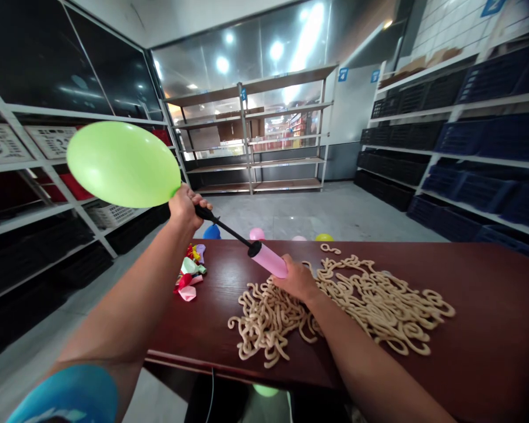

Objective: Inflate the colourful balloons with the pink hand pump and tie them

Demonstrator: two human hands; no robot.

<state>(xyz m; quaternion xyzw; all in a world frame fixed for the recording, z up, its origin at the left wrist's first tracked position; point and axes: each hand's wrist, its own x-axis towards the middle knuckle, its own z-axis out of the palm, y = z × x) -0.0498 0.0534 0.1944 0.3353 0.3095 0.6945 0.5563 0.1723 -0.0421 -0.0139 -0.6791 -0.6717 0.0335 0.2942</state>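
My left hand [184,205] is raised past the table's left end, closed around the neck of an inflated green balloon [122,164] and the black nozzle end of a hand pump. The pump's thin black rod [229,230] slants down to its pink barrel [270,260], which my right hand [296,279] grips above the dark brown table [489,329]. Under my right hand lies a wide heap of beige curly strands [370,308].
Several limp, uninflated balloons [189,276] lie at the table's left end. Inflated balloons [256,234] rest on the floor beyond the table. White shelving with crates lines the left [48,147], dark bins line the right [467,147], and an empty rack [255,141] stands at the back.
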